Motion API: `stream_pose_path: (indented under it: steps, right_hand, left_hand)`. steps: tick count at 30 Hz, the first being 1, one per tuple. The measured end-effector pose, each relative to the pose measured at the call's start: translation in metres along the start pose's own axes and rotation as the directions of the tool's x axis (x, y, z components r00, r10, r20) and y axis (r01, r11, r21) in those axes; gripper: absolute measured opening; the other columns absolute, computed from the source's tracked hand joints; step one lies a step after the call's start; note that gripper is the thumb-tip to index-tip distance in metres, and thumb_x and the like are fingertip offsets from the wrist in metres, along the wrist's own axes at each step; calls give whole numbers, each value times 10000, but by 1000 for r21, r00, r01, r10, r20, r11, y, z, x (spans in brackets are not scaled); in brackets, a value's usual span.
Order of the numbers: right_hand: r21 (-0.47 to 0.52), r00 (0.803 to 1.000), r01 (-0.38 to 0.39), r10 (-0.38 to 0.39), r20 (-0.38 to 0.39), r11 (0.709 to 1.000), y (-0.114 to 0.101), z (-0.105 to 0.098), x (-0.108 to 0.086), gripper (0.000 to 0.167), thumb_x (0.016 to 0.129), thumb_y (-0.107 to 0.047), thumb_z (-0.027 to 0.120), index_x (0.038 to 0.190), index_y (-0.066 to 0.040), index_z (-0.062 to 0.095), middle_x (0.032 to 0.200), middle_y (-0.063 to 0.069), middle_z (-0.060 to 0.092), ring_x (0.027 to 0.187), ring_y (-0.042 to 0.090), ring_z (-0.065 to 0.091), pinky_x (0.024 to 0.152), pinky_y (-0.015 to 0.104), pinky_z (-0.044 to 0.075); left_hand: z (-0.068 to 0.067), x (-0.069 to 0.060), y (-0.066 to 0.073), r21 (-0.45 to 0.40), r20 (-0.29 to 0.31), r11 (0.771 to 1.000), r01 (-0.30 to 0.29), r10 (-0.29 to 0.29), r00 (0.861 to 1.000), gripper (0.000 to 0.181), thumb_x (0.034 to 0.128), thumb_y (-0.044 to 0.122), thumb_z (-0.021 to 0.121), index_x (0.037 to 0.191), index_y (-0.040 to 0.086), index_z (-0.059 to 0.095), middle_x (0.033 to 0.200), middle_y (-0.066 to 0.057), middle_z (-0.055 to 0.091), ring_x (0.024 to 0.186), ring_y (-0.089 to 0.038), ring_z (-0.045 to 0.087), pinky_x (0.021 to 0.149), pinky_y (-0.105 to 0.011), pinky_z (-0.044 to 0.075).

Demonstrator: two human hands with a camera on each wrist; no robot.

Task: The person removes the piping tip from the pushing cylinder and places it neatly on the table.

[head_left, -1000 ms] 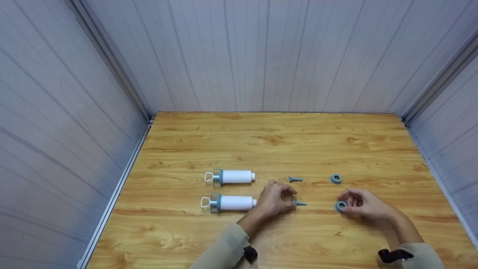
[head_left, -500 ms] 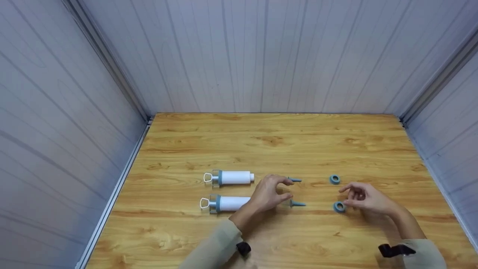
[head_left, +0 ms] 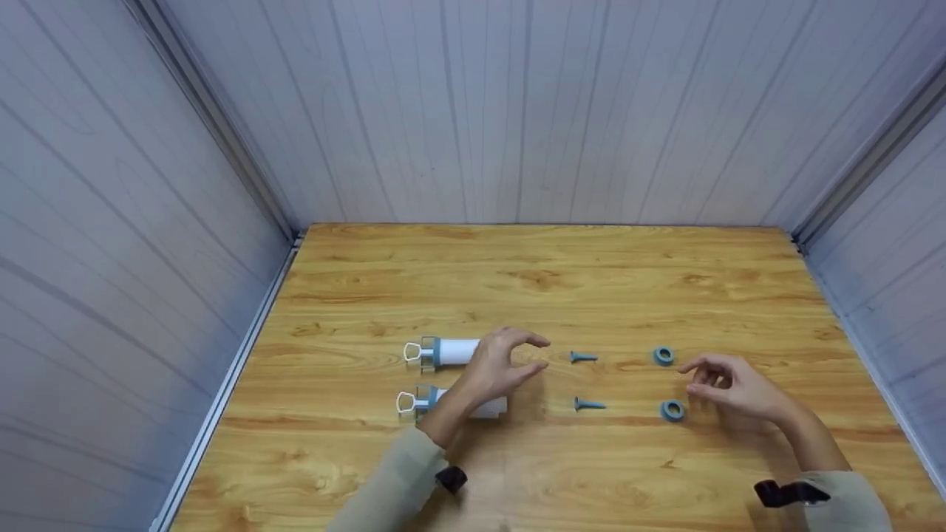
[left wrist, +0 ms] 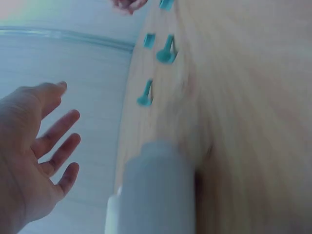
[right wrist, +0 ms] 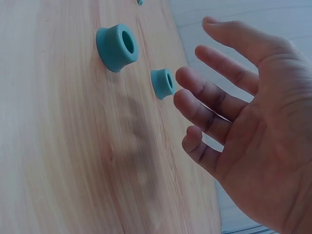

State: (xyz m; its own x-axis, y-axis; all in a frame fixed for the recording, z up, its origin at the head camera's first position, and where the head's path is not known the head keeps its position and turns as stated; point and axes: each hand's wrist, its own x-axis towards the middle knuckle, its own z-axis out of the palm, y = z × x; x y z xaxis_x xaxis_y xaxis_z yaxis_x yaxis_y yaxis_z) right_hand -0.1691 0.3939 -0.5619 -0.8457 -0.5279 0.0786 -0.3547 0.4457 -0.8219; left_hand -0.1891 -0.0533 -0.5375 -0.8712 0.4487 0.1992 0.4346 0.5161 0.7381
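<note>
My left hand (head_left: 497, 368) hovers over two white pump-like cylinders, fingers and thumb apart with nothing between them. It partly hides the far cylinder (head_left: 456, 352) and the near cylinder (head_left: 494, 407); each has a blue-green collar and a white loop handle at its left end. Right of that hand lie a far blue-green flared pin (head_left: 583, 357) and a near one (head_left: 590, 404). My right hand (head_left: 741, 390), loosely bent and holding nothing, is beside two blue-green rings, the far ring (head_left: 663, 356) and the near ring (head_left: 672, 411). In the right wrist view both rings (right wrist: 117, 48) stand apart from the fingers.
Everything lies on a wood-patterned table (head_left: 517, 288). A pale panel wall (head_left: 488, 111) rises at its back edge, with further panels at the left (head_left: 96, 295) and right (head_left: 902, 273). A dark strap device sits on each sleeve.
My left hand has moved left and away from the near pin, onto the cylinders. My right hand has let go of the near ring and drawn slightly right. Pins and rings stay in place.
</note>
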Motion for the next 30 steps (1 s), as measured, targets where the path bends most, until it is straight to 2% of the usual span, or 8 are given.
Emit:
stream_pose_path:
  steps: [7, 14, 21, 25, 30]
  right_hand:
    - [17, 997, -64, 65, -40, 998, -1, -6, -8, 243, 1096, -7, 662, 1305, 111, 699, 1070, -8, 805, 933, 69, 733, 765, 242, 568]
    - [27, 997, -57, 58, -60, 998, 1, -14, -15, 285, 1102, 11, 637, 1354, 136, 681, 1240, -123, 813, 1102, -13, 734, 863, 189, 600]
    - [60, 993, -68, 73, -87, 996, 2, -22, -18, 326, 1110, 25, 616, 1407, 156, 652, 1325, -285, 745, 1195, -77, 703, 891, 172, 608]
    - [26, 991, -61, 64, -114, 998, -2, -28, -15, 339, 1107, 28, 616, 1418, 162, 639, 1329, -321, 720, 1195, -87, 691, 894, 148, 582]
    - [5, 987, -14, 15, -158, 1000, -6, -41, -7, 361, 1090, 70, 618, 1436, 171, 618, 1362, -316, 708, 1208, -94, 685, 901, 131, 588]
  left_hand:
    - [-41, -13, -14, 39, 50, 997, -67, 65, 997, 392, 1055, 235, 804, 1428, 125, 767, 1421, -92, 796, 1369, -346, 690, 1181, -598, 540]
    - [-84, -34, -33, 18, 102, 1000, -22, 20, 995, 519, 1055, 297, 804, 1540, 148, 695, 1564, -107, 711, 1494, -391, 612, 1240, -673, 478]
    - [-113, -52, -50, 27, 67, 999, 43, -44, 997, 518, 1067, 285, 788, 1556, 155, 676, 1609, -121, 674, 1528, -412, 592, 1253, -688, 467]
    - [-128, -55, -53, 29, 31, 998, 51, -52, 998, 508, 1069, 296, 787, 1544, 149, 686, 1597, -120, 686, 1517, -417, 604, 1246, -690, 473]
    - [-145, -56, -57, 41, -14, 998, 51, -50, 999, 502, 1062, 238, 792, 1538, 120, 689, 1589, -133, 693, 1510, -432, 610, 1246, -699, 468]
